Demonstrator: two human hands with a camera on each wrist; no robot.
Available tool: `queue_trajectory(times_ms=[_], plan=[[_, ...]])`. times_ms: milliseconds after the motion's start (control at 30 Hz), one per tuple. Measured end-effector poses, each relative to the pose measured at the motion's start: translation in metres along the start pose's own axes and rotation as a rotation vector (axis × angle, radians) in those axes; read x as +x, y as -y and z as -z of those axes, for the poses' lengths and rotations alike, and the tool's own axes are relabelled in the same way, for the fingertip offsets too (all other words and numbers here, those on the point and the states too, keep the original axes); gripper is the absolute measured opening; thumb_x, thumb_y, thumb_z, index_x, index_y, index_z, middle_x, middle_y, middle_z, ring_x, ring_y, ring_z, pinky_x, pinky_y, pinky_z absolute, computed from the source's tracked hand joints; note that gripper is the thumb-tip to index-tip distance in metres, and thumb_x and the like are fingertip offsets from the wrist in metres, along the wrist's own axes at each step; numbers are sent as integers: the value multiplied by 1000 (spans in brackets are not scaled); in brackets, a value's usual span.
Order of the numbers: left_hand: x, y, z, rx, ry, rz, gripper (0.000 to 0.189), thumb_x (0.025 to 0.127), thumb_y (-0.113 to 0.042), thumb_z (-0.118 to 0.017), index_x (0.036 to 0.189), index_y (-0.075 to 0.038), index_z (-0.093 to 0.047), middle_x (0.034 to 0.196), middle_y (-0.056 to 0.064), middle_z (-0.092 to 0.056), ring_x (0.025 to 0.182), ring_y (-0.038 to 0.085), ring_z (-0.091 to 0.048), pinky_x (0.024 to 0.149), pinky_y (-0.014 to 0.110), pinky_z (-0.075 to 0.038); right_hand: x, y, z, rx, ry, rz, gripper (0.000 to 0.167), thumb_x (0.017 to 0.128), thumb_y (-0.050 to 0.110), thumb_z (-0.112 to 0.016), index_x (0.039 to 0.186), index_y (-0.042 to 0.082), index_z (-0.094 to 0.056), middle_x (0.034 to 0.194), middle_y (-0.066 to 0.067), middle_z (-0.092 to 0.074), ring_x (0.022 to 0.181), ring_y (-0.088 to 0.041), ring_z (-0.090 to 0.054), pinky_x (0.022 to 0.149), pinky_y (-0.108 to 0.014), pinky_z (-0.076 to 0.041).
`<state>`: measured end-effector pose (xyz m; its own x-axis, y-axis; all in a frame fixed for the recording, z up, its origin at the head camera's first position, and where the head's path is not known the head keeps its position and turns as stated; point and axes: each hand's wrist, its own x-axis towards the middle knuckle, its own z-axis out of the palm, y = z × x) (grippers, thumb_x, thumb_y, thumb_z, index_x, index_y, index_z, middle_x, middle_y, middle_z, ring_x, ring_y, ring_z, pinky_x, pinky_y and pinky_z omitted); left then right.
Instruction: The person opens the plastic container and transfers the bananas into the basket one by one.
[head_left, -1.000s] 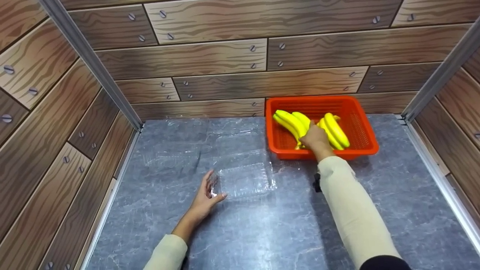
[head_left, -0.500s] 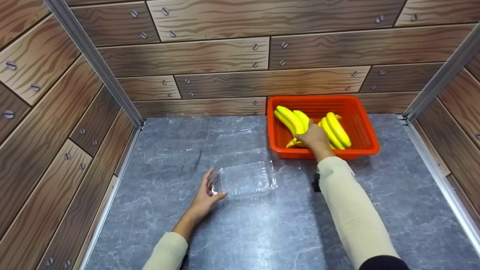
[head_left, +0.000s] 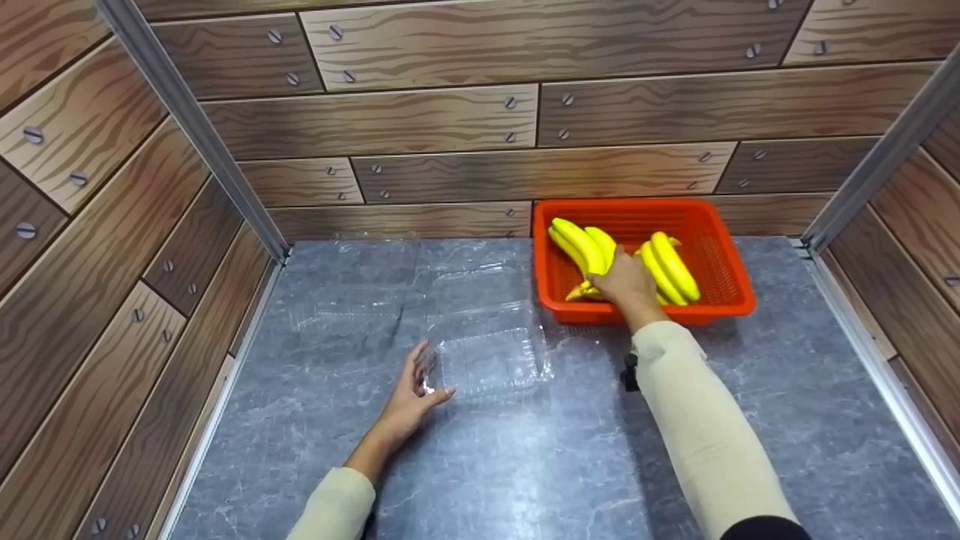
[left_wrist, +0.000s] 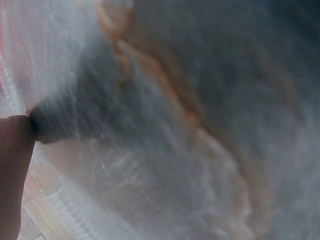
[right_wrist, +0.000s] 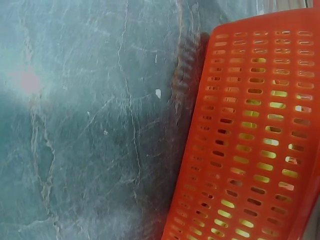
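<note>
In the head view a clear plastic clamshell box (head_left: 487, 360) lies on the table with its lid laid back. My left hand (head_left: 409, 401) holds its left side, thumb at the front corner and fingers along the left edge; that thumb (left_wrist: 15, 170) shows against clear plastic in the left wrist view. My right hand (head_left: 628, 281) reaches into the red plastic basket (head_left: 645, 313) and grips a bunch of yellow bananas (head_left: 579, 246) on the left, fingertips hidden. Another banana bunch (head_left: 670, 266) lies right of this hand. Yellow shows through the basket's slots (right_wrist: 250, 115) in the right wrist view.
More clear plastic boxes (head_left: 352, 304) lie at the back left of the grey marbled table (head_left: 300, 450). Wood-patterned panels (head_left: 450, 120) wall in the back and both sides, with metal rails (head_left: 187, 127) at the corners. The basket stands against the back wall.
In the basket, the left banana bunch has shifted and turned slightly under my right hand, its stem end now showing at the front. My left hand and the clamshell box have stayed in place.
</note>
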<state>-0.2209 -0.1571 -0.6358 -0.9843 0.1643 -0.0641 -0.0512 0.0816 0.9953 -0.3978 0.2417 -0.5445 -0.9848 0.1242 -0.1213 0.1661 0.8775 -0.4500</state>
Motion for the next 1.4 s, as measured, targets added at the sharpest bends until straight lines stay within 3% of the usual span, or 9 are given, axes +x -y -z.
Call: queue_trajectory(times_ms=[167, 333, 500, 667, 833, 1000, 1100, 1233, 1400], plan=[[1, 0, -1, 44, 5, 28, 101, 95, -15, -81, 171, -13, -14, 179, 23, -17, 167, 46, -16, 134, 66, -18, 0, -3, 2, -2, -23, -8, 86, 100, 46, -65, 160, -8, -35, 152, -40, -48, 138, -57, -52, 116, -66, -46], [2, 1, 0, 15, 0, 0, 99, 95, -10, -80, 170, -13, -16, 178, 26, -19, 166, 48, -18, 134, 67, -18, -5, 4, 8, 20, -65, 30, 80, 103, 44, -60, 161, -5, -36, 155, -39, -44, 141, -59, -46, 118, -68, -43], [-2, 4, 1, 16, -16, -7, 99, 95, -8, -80, 170, -11, -15, 176, 28, -21, 164, 49, -22, 134, 67, -19, -25, 22, 10, 55, -149, 160, 74, 105, 42, -60, 162, 0, -40, 151, -35, -47, 141, -55, -44, 120, -65, -41], [-2, 4, 1, 18, -17, -14, 99, 94, -8, -80, 170, -10, -15, 175, 29, -24, 163, 50, -25, 133, 68, -21, -67, 38, 6, 140, -190, 317, 65, 106, 42, -62, 159, 6, -49, 154, -30, -49, 143, -49, -47, 120, -65, -41], [0, 2, 1, 1, -7, -22, 99, 95, -8, -79, 170, -10, -15, 176, 28, -22, 164, 48, -23, 134, 66, -17, -117, 47, -10, 180, -145, 436, 55, 105, 43, -64, 147, 8, -62, 143, -20, -62, 130, -42, -61, 110, -62, -53], [1, 0, 1, -6, 3, -6, 100, 96, -7, -78, 171, -10, -12, 177, 28, -17, 166, 48, -17, 135, 65, -14, -153, 48, -35, 107, -102, 492, 53, 101, 42, -72, 138, 4, -69, 123, -19, -70, 105, -38, -71, 92, -56, -62], [1, -1, 2, 2, 5, 9, 101, 96, -8, -77, 172, -11, -11, 178, 27, -16, 167, 47, -14, 136, 65, -13, -166, 45, -47, 54, -23, 452, 69, 99, 45, -73, 150, 1, -57, 138, -31, -65, 120, -49, -69, 104, -65, -57], [1, 0, 1, 2, -1, 14, 100, 97, -9, -77, 172, -12, -11, 179, 25, -16, 167, 45, -12, 137, 62, -12, -174, 42, -56, 57, 112, 422, 89, 98, 45, -75, 164, -2, -36, 157, -37, -49, 145, -54, -51, 122, -67, -42], [0, 0, 0, 18, 6, -1, 100, 98, -10, -77, 173, -13, -11, 179, 24, -15, 167, 46, -14, 137, 62, -13, -182, 38, -65, 83, 258, 415, 114, 91, 47, -84, 169, -1, -17, 164, -34, -40, 149, -53, -47, 126, -61, -39]])
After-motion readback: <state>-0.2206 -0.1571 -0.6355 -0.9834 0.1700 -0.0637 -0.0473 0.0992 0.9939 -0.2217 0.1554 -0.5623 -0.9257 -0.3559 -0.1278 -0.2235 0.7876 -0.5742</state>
